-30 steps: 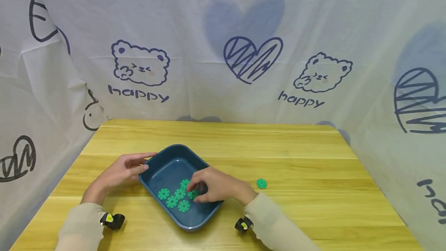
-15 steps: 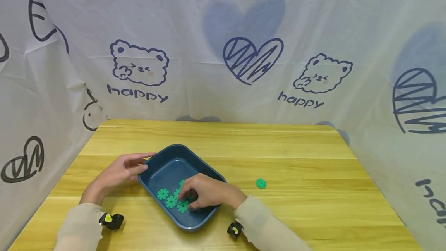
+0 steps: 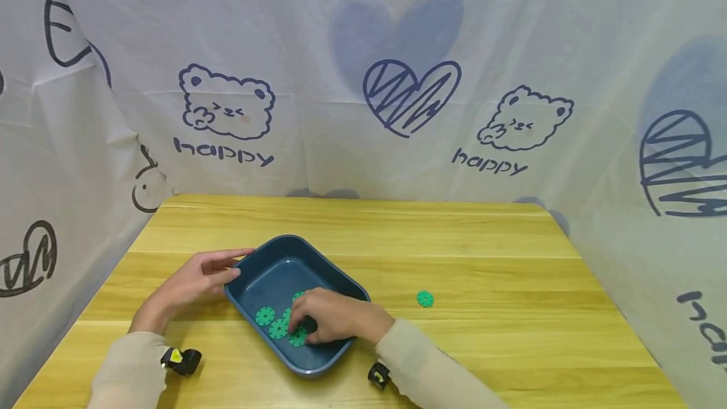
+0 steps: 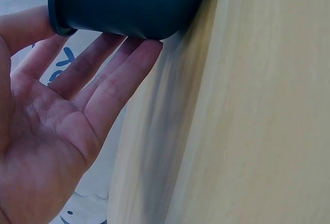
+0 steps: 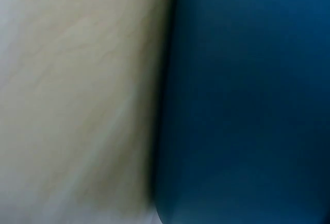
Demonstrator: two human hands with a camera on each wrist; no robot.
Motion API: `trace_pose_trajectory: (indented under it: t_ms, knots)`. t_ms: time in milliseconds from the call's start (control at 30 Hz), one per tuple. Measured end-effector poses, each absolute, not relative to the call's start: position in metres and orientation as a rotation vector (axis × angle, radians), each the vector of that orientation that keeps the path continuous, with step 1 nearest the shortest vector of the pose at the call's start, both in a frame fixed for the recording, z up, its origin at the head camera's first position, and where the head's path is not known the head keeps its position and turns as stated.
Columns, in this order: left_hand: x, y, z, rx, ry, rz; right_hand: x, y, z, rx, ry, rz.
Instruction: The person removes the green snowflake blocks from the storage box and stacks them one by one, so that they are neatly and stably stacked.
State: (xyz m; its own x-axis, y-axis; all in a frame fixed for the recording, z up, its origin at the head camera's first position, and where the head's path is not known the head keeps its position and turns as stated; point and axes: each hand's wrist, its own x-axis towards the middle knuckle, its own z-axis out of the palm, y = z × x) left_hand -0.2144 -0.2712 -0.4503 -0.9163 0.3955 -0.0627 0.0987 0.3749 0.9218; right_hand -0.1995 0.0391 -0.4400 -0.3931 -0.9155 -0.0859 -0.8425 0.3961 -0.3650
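With the clock face centred on the blue tray (image 3: 289,273), the person's left hand (image 3: 199,279) is at ten o'clock, holding the corner: the thumb lies at the rim, and in the left wrist view the fingers (image 4: 121,82) spread against the outer wall with their tips touching it. The tray sits on the bench (image 3: 483,251), left of its middle, turned so that one rounded corner points towards the near edge. The right hand (image 3: 335,314) comes in from between three and four o'clock, its fingers curved down to the green notched discs in the tray, with a dark gap showing between fingers and thumb; whether a disc is pinched there cannot be told. Of the discs in the tray, one (image 3: 265,316) lies between eight and nine o'clock, another (image 3: 278,329) at about half past seven, and a third (image 3: 298,338) at six by the right thumb; others are partly covered by the right hand. A loose green disc (image 3: 425,298) lies flat on the bench at three o'clock, well apart from the tray. Cameras are strapped at both cuffs, the left one (image 3: 182,360) at eight o'clock, the right one (image 3: 378,375) just past four. Beyond the bench hangs a pale cloth (image 3: 341,144), with a printed bear between eleven and twelve, a striped heart at one and a second bear near two.
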Motion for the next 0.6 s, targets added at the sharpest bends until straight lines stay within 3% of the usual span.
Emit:
trace_pose_trajectory:
  t_ms: [600]
  knots:
    - [-0.2136,-0.2709,-0.4490,0.457,2.363,1.562,-0.2004,0.0393,-0.4412,-1.548,2.382,-0.360]
